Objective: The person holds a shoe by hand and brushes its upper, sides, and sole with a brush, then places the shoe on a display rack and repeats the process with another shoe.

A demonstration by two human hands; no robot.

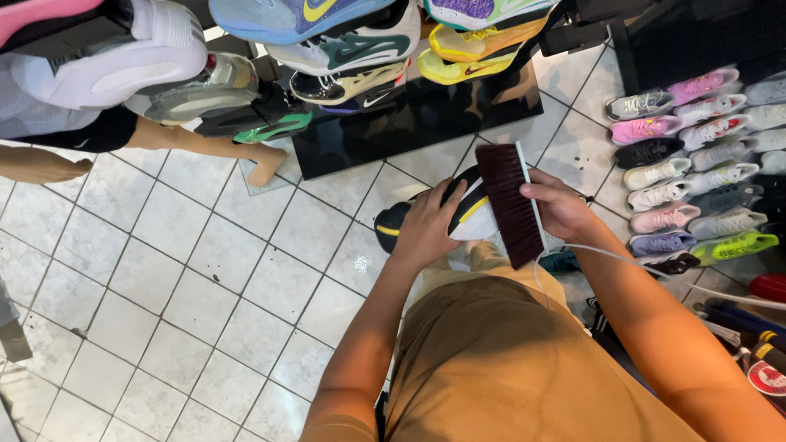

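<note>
**Brush laid on a held sneaker**

Head view: the left hand point(426, 225) grips a black, white and yellow sneaker point(458, 214) near frame centre, fingers wrapped over its upper, toe pointing toward 9 o'clock. The right hand point(561, 205) holds a hand brush point(509, 205) with dark reddish bristles by its pale back, fingers curled around it, the bristles lying on the sneaker's heel side. The step in hand looks like brushing the shoe clean — bristles already touch it. The next move would call for steady strokes along the upper while the left hand keeps the shoe from twisting. At 3 o'clock, rows of sneakers point(696, 176) sit on the tiled floor point(188, 270); at 12 o'clock more shoes point(352, 49) hang on display.
</note>
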